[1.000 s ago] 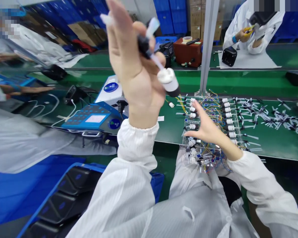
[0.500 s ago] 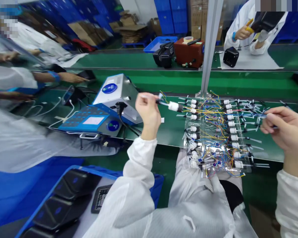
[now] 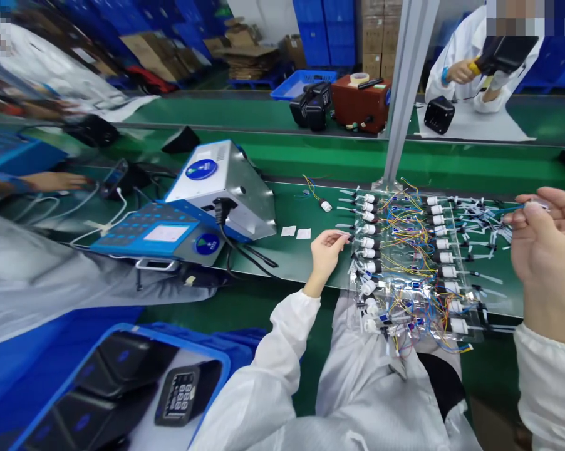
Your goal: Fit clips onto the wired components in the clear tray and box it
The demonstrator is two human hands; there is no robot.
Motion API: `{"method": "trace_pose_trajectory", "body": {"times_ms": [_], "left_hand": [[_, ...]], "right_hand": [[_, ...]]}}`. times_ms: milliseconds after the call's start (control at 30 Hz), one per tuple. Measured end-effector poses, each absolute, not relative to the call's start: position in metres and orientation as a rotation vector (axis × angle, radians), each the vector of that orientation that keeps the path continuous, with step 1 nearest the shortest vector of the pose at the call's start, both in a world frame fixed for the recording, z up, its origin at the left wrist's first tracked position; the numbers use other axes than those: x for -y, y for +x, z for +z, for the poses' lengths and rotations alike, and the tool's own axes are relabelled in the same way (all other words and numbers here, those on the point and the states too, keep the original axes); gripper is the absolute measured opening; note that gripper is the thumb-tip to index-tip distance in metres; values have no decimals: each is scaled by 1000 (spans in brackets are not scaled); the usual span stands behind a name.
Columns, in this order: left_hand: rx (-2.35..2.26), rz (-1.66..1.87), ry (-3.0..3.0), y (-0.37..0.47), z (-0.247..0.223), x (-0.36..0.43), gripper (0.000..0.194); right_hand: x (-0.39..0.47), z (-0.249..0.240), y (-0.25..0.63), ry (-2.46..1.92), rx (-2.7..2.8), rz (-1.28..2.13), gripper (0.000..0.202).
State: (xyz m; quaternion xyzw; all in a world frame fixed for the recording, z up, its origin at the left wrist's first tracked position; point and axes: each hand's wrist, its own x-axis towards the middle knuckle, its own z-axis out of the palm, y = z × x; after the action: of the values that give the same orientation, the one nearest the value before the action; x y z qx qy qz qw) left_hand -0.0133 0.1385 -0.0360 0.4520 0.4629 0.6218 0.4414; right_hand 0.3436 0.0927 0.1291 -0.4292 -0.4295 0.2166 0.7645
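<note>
My left hand (image 3: 329,254) is closed in a pinch at the left edge of the wired parts, on a thin pale strip at the tail of a white cylinder (image 3: 367,242). White cylinders with black ends lie in two columns on a clear plastic sheet (image 3: 404,255), joined by thin yellow, red and blue wires (image 3: 402,235). On the right, my right hand (image 3: 543,235) is raised with thumb and fingers pinched on a thin bluish strand. Short white strips (image 3: 487,219) lie in a tangle beside it. One loose white cylinder (image 3: 326,205) with wires lies apart on the green bench.
Two white paper squares (image 3: 304,233) lie left of the parts. Further left stand a silver-and-blue machine (image 3: 217,188) and black cables (image 3: 252,254). A metal post (image 3: 404,94) rises behind. Below left is a blue bin (image 3: 223,369) with black devices. Co-workers' hands (image 3: 461,72) work nearby.
My left hand has come down and right, and the white cylinder it held in the air now lies in the left column. My right hand has turned palm-up slightly, fingers still pinched.
</note>
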Motion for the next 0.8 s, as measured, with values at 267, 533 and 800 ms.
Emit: {"method": "trace_pose_trajectory", "body": {"times_ms": [267,533,800], "left_hand": [[-1021,1654,1165,-11,-39,-139,24],[-999,1503,1312,2,-41,-137,24],[-963,1467,1472,5,-44,-133,17]], "right_hand": [[-120,160,303,-701,1005,558,21],[-116,87,237,-1100,1488,1062,23],[-120,14,186,-1049,1238,1316,32]]}}
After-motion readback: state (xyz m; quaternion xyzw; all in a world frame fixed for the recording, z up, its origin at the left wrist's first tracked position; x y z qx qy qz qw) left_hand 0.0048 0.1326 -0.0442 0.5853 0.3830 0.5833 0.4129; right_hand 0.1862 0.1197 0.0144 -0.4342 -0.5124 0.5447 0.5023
